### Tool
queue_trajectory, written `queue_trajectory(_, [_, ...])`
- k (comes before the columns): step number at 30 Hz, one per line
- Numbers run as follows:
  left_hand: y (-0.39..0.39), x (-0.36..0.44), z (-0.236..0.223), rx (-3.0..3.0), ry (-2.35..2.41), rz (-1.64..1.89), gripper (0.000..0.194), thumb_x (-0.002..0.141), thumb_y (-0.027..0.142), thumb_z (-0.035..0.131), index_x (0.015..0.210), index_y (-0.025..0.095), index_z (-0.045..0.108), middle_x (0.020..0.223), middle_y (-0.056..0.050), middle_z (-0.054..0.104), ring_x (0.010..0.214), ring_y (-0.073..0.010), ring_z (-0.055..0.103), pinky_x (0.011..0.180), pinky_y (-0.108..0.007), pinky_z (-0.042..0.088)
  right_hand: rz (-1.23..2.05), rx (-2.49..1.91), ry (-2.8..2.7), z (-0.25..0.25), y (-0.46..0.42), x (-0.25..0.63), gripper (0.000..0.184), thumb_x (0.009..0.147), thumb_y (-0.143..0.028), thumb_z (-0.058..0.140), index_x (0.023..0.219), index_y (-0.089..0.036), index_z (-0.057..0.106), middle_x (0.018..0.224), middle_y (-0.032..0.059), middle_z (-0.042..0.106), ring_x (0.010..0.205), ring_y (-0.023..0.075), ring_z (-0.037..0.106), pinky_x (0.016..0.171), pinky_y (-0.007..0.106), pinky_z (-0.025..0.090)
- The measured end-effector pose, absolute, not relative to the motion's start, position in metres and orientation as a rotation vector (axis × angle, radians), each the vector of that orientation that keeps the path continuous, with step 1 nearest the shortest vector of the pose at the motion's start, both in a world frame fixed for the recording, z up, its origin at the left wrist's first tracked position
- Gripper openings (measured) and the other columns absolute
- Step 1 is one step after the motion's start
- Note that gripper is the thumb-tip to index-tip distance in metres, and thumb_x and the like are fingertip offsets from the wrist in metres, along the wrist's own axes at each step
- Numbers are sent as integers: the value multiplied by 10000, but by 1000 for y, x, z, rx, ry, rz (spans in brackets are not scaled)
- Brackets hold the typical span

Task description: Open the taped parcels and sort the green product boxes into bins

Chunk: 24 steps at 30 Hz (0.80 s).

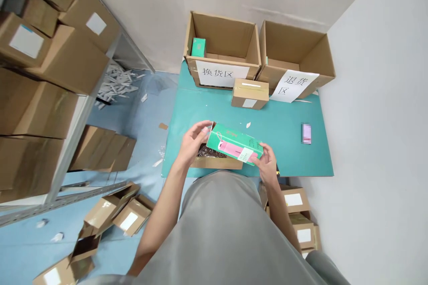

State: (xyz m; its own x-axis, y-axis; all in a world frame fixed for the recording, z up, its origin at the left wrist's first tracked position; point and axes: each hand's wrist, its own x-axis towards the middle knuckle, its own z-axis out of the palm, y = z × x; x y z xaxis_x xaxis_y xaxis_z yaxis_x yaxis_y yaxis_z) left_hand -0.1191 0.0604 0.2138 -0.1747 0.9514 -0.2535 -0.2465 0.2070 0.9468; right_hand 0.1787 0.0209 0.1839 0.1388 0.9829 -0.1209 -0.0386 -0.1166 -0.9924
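Observation:
A green product box (pixel 235 142) with a pink bottle pictured on its face is held tilted over the table's front edge. My right hand (pixel 266 160) grips its right end, thumb on the front near a white label. My left hand (pixel 194 140) is at the left end, which looks open, with fingers behind and thumb at the edge. Below the green box sits an open cardboard carton (pixel 217 163) with dark crinkled packing in it, partly hidden by the green box.
On the green table (pixel 207 107) stand two large open cartons, one with a sign (pixel 222 74) and a green box (pixel 198 47) inside, the other also signed (pixel 294 84). A small closed carton (pixel 250 93) sits before them. Shelves of cartons (pixel 73 53) rise left; cartons (pixel 110 207) litter the floor.

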Motion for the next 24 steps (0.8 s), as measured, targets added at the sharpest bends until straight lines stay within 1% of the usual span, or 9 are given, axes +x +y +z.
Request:
queue_trajectory(3, [60,-121,229,796,1191,1218,635,874,680,905,1313,233,800,1490,-157,759,1403,-364,709,1157,-477,611,1180,-1322,-1076,188,17,178,690,694,-571,996,1242,-298,679,1260,114,744,1246,317,720,1113,514,603])
queue_trajectory(7, [53,-135,252,898,1072,1206,631,771,527,1034,1303,257,827,1513,-149,751,1473,-397,668,1205,-534,596,1131,-1331,-1103,196,12,191,671,671,-522,1008,1218,-328,672,1352,123,686,1341,326,673,1103,517,623])
queue_trajectory(10, [47,-143,270,889,1017,1138,656,747,457,1055,1343,291,835,1533,-135,744,1473,-420,673,1184,-587,619,1114,-1354,-1111,201,9,203,664,673,-509,1000,1225,-337,673,1435,141,634,1411,346,628,995,497,676])
queue_trajectory(13, [46,-144,283,934,996,1099,657,801,500,1015,1400,302,831,1548,-126,739,1517,-431,642,1250,-615,571,1108,-1368,-1150,206,8,206,685,694,-534,990,1274,-353,674,1475,142,626,1426,350,626,915,473,704])
queue_trajectory(16, [51,-144,287,1037,1012,1116,638,867,590,949,1423,302,827,1607,-114,700,1606,-424,554,1325,-603,495,1163,-1352,-1187,212,13,193,702,711,-510,1010,1323,-358,700,1446,123,691,1408,330,666,1052,498,680])
queue_trajectory(18, [58,-145,285,1083,1040,1137,612,891,636,913,1395,297,840,1633,-111,680,1626,-414,530,1339,-587,473,1282,-1362,-1170,217,16,178,773,706,-472,1033,1399,-342,715,1469,120,725,1395,328,697,1138,513,649])
queue_trajectory(20, [69,-146,280,1111,1078,1173,568,882,650,915,1307,276,869,1604,-126,701,1595,-413,563,1314,-570,494,1419,-1393,-1123,220,18,159,889,672,-437,1063,1480,-321,712,1521,119,731,1392,340,720,1170,519,639])
queue_trajectory(22, [82,-145,272,1116,1136,1238,517,862,659,927,1164,241,890,1509,-150,756,1520,-411,627,1262,-546,532,1522,-1393,-1063,220,18,138,962,642,-419,1084,1520,-311,706,1549,111,730,1407,350,724,1186,516,636])
queue_trajectory(24, [95,-144,262,1043,1172,1338,542,879,726,873,1074,219,874,1416,-162,790,1429,-391,688,1204,-521,566,1608,-1334,-990,217,16,119,920,651,-438,1084,1489,-303,728,1522,98,753,1408,348,728,1196,507,631])
